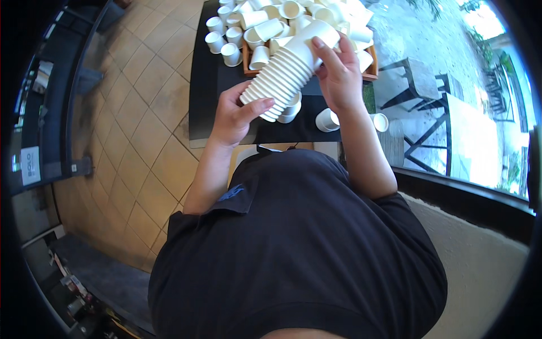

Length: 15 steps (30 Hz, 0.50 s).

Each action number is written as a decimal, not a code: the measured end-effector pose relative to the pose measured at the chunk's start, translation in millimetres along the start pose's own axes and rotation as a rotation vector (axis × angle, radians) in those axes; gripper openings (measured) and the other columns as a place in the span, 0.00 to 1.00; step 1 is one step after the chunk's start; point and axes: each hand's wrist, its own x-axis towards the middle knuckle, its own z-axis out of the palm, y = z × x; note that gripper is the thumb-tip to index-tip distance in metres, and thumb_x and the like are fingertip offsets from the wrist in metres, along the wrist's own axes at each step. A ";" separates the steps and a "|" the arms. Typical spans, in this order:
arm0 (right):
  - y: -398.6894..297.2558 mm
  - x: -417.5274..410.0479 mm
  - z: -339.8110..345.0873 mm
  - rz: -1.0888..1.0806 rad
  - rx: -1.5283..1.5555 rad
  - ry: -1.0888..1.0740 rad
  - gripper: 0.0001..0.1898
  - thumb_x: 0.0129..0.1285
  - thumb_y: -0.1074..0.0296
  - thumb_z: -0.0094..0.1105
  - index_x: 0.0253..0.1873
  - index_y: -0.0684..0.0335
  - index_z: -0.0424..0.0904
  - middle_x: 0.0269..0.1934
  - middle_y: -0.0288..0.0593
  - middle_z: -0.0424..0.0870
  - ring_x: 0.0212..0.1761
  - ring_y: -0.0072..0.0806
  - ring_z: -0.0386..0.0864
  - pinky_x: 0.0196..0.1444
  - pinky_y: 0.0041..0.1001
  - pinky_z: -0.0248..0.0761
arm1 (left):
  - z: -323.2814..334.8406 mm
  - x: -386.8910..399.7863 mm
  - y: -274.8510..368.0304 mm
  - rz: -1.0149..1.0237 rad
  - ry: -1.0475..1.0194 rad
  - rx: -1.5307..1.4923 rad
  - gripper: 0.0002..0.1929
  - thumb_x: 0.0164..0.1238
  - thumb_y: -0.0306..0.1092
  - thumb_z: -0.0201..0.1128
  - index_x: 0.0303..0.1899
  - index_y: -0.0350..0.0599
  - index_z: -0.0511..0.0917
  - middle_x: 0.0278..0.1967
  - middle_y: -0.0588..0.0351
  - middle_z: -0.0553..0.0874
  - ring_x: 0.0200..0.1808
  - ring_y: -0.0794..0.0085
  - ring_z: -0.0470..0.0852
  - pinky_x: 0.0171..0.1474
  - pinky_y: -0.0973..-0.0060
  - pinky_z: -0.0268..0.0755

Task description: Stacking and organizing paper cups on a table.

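A long stack of nested white paper cups [283, 72] slants across the view above the dark table [207, 106]. My left hand [237, 108] grips its lower end, the thumb lying over the rims. At the upper end, my right hand [341, 70] holds the cup nearest the pile, with thumb and fingers around it. Whether that cup is nested fully in the stack is hard to tell. Behind the stack, a heap of loose white cups [292, 9] fills and overflows a wooden tray [372, 63]. Under my left hand's end of the stack stand more cups [290, 111], partly covered.
Several cups stand upside down left of the tray, one of them a white cup [231, 55]. Near my right forearm lie a cup [327, 120] and another cup [380, 122]. A window [474, 127] is on the right; floor tiles [144, 114] stretch to the left.
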 end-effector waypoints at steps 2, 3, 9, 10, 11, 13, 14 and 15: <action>1.1 1.6 8.6 0.008 -0.009 0.013 0.22 0.57 0.67 0.56 0.55 0.66 0.62 0.38 0.44 0.77 0.39 0.25 0.75 0.37 0.22 0.68 | -6.3 1.2 0.6 -0.019 0.007 -0.015 0.17 0.48 0.34 0.65 0.39 0.33 0.74 0.32 0.57 0.80 0.33 0.80 0.77 0.38 0.84 0.68; 3.1 3.1 12.4 0.004 -0.001 0.027 0.22 0.57 0.68 0.56 0.55 0.66 0.62 0.39 0.44 0.77 0.40 0.25 0.75 0.38 0.22 0.68 | -10.1 2.1 2.3 -0.019 0.019 -0.018 0.17 0.48 0.34 0.65 0.39 0.33 0.74 0.32 0.57 0.80 0.33 0.80 0.77 0.38 0.84 0.68; 18.7 12.9 41.5 -0.516 -0.783 0.283 0.31 0.55 0.65 0.58 0.59 0.68 0.53 0.50 0.49 0.64 0.48 0.32 0.66 0.48 0.27 0.61 | -71.3 4.3 13.6 0.044 0.045 -0.127 0.17 0.49 0.31 0.63 0.41 0.33 0.73 0.33 0.57 0.80 0.33 0.81 0.77 0.38 0.84 0.69; 21.6 16.6 52.3 -0.678 -0.945 0.327 0.30 0.52 0.66 0.60 0.57 0.69 0.55 0.49 0.49 0.64 0.50 0.35 0.64 0.50 0.31 0.58 | -89.8 5.6 11.3 0.052 0.090 -0.114 0.14 0.50 0.31 0.62 0.38 0.35 0.74 0.31 0.58 0.80 0.31 0.82 0.77 0.34 0.85 0.69; 29.3 21.0 64.2 -0.675 -0.951 0.322 0.30 0.52 0.66 0.60 0.57 0.69 0.55 0.49 0.49 0.64 0.50 0.35 0.64 0.50 0.31 0.58 | -110.1 6.7 7.6 0.050 0.094 -0.122 0.14 0.50 0.31 0.62 0.38 0.35 0.74 0.31 0.58 0.80 0.31 0.82 0.77 0.34 0.85 0.69; 45.3 28.7 93.4 -0.868 -0.948 0.323 0.25 0.50 0.69 0.60 0.53 0.67 0.61 0.47 0.47 0.65 0.46 0.33 0.67 0.45 0.30 0.62 | -153.3 9.5 2.9 -0.082 0.197 -0.164 0.12 0.51 0.33 0.62 0.35 0.37 0.75 0.29 0.58 0.79 0.29 0.82 0.76 0.30 0.86 0.68; 61.5 35.2 105.4 -0.776 -0.953 0.274 0.23 0.50 0.69 0.60 0.51 0.67 0.63 0.45 0.47 0.66 0.45 0.32 0.68 0.43 0.29 0.63 | -172.2 10.2 1.9 -0.097 0.248 -0.158 0.11 0.51 0.35 0.62 0.33 0.38 0.75 0.27 0.59 0.79 0.26 0.83 0.76 0.27 0.87 0.66; 79.8 41.1 109.1 -0.688 -0.965 0.228 0.22 0.49 0.69 0.60 0.49 0.67 0.65 0.44 0.47 0.67 0.44 0.32 0.69 0.40 0.28 0.63 | -185.2 10.0 -2.1 -0.100 0.238 -0.175 0.11 0.51 0.35 0.62 0.33 0.38 0.75 0.27 0.59 0.79 0.26 0.83 0.76 0.27 0.87 0.66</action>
